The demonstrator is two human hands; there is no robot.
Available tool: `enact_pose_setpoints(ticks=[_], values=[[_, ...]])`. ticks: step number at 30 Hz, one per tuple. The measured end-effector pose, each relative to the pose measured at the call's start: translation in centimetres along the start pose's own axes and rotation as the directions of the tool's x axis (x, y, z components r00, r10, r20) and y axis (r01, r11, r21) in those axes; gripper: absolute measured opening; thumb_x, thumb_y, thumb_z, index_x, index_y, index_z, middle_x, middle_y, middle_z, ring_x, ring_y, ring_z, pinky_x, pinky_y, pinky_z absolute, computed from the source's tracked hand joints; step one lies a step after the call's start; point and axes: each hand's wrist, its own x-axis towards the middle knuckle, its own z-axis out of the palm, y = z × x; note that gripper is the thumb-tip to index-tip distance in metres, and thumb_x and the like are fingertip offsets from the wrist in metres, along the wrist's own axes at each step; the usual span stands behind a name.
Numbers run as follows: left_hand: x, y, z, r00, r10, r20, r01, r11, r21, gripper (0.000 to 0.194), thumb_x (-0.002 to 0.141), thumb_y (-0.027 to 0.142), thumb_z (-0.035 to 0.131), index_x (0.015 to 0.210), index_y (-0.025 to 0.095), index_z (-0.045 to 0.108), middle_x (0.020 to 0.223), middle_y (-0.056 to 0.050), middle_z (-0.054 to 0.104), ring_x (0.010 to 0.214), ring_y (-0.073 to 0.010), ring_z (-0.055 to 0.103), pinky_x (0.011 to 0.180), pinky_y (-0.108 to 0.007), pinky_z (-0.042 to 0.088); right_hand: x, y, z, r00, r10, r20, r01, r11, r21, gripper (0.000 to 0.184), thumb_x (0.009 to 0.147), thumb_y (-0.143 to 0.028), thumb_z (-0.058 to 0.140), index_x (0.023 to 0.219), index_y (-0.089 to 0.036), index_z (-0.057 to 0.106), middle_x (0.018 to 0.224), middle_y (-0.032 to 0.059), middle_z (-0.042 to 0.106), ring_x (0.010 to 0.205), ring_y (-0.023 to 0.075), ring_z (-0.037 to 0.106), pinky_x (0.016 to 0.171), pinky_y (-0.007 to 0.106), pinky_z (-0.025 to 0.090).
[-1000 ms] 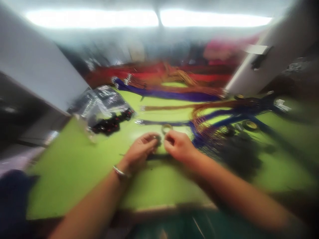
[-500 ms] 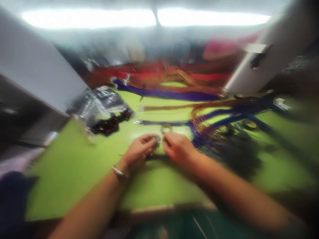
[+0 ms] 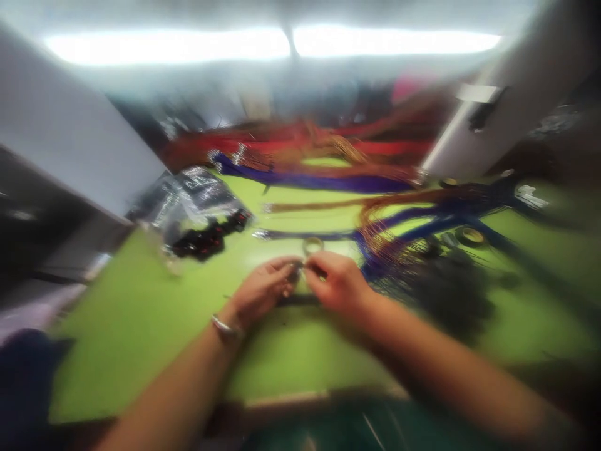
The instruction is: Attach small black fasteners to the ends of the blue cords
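Note:
Close together over the green table (image 3: 154, 351), my two hands meet at the fingertips. My left hand (image 3: 265, 285), a bracelet at its wrist, pinches a small dark piece (image 3: 295, 268), blurred, perhaps a connector. The fingers of my right hand (image 3: 339, 277) are pinched against that piece's right side; what they grip is too small to make out. Just behind the fingertips lies a roll of tape (image 3: 312, 245). A dark strip or cable (image 3: 298, 300) lies below the hands, partly hidden by them.
Clear plastic bags (image 3: 197, 194) and black parts with red spots (image 3: 209, 241) lie at the left. Bundles of blue wires (image 3: 319, 181) and brown wires (image 3: 319, 205) stretch across the back. Tangled wires and another tape roll (image 3: 471, 237) sit at the right. Grey panels (image 3: 79, 119) flank the table.
The gap between my fingertips has narrowed, my right fingers now touching the piece in my left hand. The view has tilted slightly. Things on the table stay put.

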Motion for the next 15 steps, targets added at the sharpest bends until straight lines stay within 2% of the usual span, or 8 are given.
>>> enact_pose_setpoints(ticks=[3, 6, 10, 15], values=[[-0.01, 0.03, 0.08, 1.000, 0.004, -0.001, -0.004, 1.000, 0.004, 0.032, 0.070, 0.024, 0.072, 0.100, 0.014, 0.068, 0.069, -0.002, 0.056, 0.051, -0.0041, 0.045, 0.048, -0.016, 0.037, 0.03, -0.13, -0.12, 0.998, 0.066, 0.016, -0.068, 0.995, 0.076, 0.012, 0.078, -0.016, 0.051, 0.067, -0.018, 0.055, 0.059, -0.0023, 0.055, 0.053, 0.0080, 0.044, 0.054, 0.020, 0.033], [0.00, -0.02, 0.08, 1.000, 0.011, -0.011, -0.011, 1.000, 0.008, 0.031, 0.071, 0.025, 0.072, 0.099, 0.014, 0.068, 0.070, -0.002, 0.057, 0.052, -0.0042, 0.045, 0.049, -0.016, 0.037, 0.05, -0.13, -0.14, 0.997, 0.069, 0.020, -0.070, 0.997, 0.045, 0.012, 0.078, -0.016, 0.050, 0.066, -0.017, 0.054, 0.059, -0.0026, 0.053, 0.053, 0.0079, 0.043, 0.054, 0.020, 0.032], [-0.03, -0.12, -0.10, 1.000, 0.006, -0.015, -0.006, 1.000, 0.014, 0.030, 0.071, 0.025, 0.071, 0.099, 0.015, 0.068, 0.072, -0.003, 0.057, 0.053, -0.0042, 0.045, 0.049, -0.016, 0.037, -0.01, 0.02, -0.24, 0.998, -0.059, 0.036, 0.064, 0.986, -0.151, 0.013, 0.079, -0.017, 0.049, 0.067, -0.017, 0.053, 0.061, 0.0003, 0.053, 0.056, 0.0108, 0.043, 0.056, 0.024, 0.030], [-0.16, 0.01, -0.06, 1.000, -0.003, -0.023, 0.003, 1.000, 0.015, 0.030, 0.071, 0.026, 0.071, 0.098, 0.014, 0.069, 0.067, -0.001, 0.055, 0.051, -0.0043, 0.044, 0.047, -0.016, 0.035, -0.14, 0.11, -0.42, 0.980, -0.183, 0.075, 0.198, 0.919, -0.342, 0.015, 0.082, -0.016, 0.045, 0.070, -0.016, 0.053, 0.062, 0.0026, 0.053, 0.057, 0.0131, 0.041, 0.055, 0.026, 0.027]])
